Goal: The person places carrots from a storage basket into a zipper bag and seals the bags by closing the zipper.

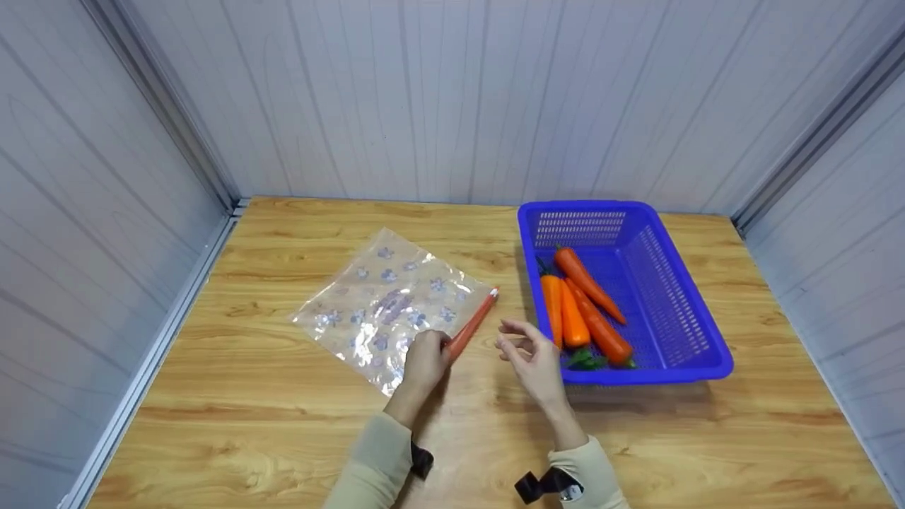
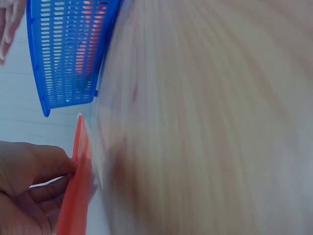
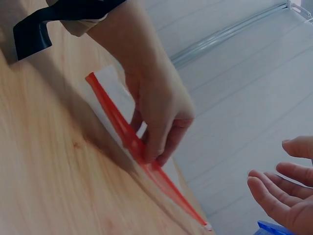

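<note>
We watched the left hand (image 1: 426, 359) pinch a clear, floral, red-edged plastic bag (image 1: 392, 304) on the wood-grain worktop (image 1: 247, 403), the right hand (image 1: 535, 360) loose-fingered, empty; a slackening pinch could have lost that edge!

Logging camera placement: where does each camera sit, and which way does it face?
Head: worn there, looking forward and down at bag, basket and table; left hand, right hand, sleeves show.
Left wrist: worn there, looking along the table toward the basket; left hand near, part of right hand top left.
Right wrist: worn there, facing the bag's red edge; left hand central, right hand lower right.
Both wrist views share the red edge and basket.
</note>
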The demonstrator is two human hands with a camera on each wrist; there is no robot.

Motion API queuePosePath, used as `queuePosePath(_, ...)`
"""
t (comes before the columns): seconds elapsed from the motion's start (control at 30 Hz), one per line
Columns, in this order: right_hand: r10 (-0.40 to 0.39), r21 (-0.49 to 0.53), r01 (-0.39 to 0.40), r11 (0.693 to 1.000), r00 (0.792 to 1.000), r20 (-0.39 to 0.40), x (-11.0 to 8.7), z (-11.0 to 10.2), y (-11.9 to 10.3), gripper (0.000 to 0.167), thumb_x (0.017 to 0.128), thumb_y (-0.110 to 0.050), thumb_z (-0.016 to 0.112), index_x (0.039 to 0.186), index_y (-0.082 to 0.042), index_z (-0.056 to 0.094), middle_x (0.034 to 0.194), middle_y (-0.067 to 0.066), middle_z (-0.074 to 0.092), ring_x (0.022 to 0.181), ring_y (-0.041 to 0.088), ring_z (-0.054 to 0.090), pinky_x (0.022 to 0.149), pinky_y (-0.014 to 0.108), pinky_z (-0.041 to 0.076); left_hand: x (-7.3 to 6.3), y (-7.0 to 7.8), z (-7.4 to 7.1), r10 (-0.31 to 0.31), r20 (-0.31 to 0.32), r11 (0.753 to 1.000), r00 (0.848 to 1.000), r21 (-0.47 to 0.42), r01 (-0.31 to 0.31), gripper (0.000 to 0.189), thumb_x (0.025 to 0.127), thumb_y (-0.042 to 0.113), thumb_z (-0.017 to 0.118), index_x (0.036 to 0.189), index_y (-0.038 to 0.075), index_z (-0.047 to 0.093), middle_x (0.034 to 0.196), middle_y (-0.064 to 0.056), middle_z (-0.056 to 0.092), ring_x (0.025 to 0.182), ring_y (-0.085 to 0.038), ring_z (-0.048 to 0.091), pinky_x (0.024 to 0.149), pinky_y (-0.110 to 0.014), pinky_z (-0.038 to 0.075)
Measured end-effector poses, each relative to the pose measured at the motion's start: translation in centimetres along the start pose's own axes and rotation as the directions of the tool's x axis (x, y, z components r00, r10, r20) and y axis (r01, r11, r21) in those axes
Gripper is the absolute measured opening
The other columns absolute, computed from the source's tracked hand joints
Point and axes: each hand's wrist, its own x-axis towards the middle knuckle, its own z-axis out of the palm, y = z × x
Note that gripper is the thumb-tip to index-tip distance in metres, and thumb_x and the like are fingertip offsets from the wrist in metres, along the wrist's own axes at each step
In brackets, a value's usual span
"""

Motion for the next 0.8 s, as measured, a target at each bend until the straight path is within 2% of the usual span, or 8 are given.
queuePosePath(0.13, 0.037, -0.002, -0.037, 0.999, 0.999, 0.014, -0.2, 0.5, 0.3, 0.028, 0.082, 0.007, 0.056, 0.108, 0.015, 0.051, 0.100, 0.026, 0.055, 0.079, 0.033, 0.061, 0.066, 0.033, 0.054, -0.3, 0.6, -0.1, 0.013, -0.024, 1.000, 1.000, -0.022, -0.014, 0.012, 0.070, -0.005, 0.058, 0.074, 0.000, 0.068, 0.072, -0.008, 0.063, 0.067, -0.022, 0.060, 0.056, -0.032, 0.050)
queuePosePath(0.4, 0.077, -0.035, -0.076, 0.996, 0.997, 0.017, -0.3, 1.2, 0.8, 0.027, 0.082, 0.006, 0.057, 0.107, 0.014, 0.052, 0.099, 0.025, 0.055, 0.077, 0.027, 0.061, 0.064, 0.029, 0.054, -1.0, 1.9, -0.7, 0.078, -0.072, 0.995, 0.994, -0.053, -0.082, 0.009, 0.071, -0.006, 0.061, 0.075, -0.002, 0.067, 0.072, -0.010, 0.064, 0.067, -0.020, 0.060, 0.059, -0.031, 0.051)
queuePosePath(0.53, 0.076, -0.041, -0.076, 0.996, 0.997, 0.007, -0.1, 1.3, 1.5, 0.026, 0.082, 0.005, 0.057, 0.106, 0.014, 0.052, 0.098, 0.026, 0.055, 0.077, 0.030, 0.061, 0.062, 0.029, 0.054, -1.2, 2.8, -1.0, 0.130, -0.128, 0.988, 0.983, -0.065, -0.139, 0.009, 0.070, -0.007, 0.061, 0.076, -0.003, 0.067, 0.071, -0.011, 0.063, 0.066, -0.020, 0.060, 0.058, -0.027, 0.051)
queuePosePath(0.67, 0.074, -0.051, -0.074, 0.996, 0.997, -0.001, 0.4, 1.4, 3.1, 0.028, 0.083, 0.000, 0.059, 0.107, 0.011, 0.052, 0.096, 0.024, 0.056, 0.074, 0.027, 0.062, 0.059, 0.029, 0.054, -1.3, 3.7, -1.4, 0.172, -0.166, 0.980, 0.971, -0.069, -0.185, 0.008, 0.071, -0.008, 0.062, 0.077, -0.004, 0.067, 0.069, -0.010, 0.063, 0.063, -0.018, 0.060, 0.056, -0.022, 0.051)
queuePosePath(0.8, 0.070, -0.062, -0.071, 0.996, 0.997, -0.012, 0.7, 1.6, 4.0, 0.033, 0.083, -0.009, 0.061, 0.109, 0.009, 0.051, 0.095, 0.020, 0.058, 0.074, 0.031, 0.062, 0.057, 0.035, 0.054, -1.5, 4.6, -1.8, 0.204, -0.195, 0.973, 0.959, -0.072, -0.221, 0.007, 0.072, -0.007, 0.063, 0.077, -0.003, 0.066, 0.068, -0.008, 0.062, 0.060, -0.016, 0.059, 0.054, -0.021, 0.050)
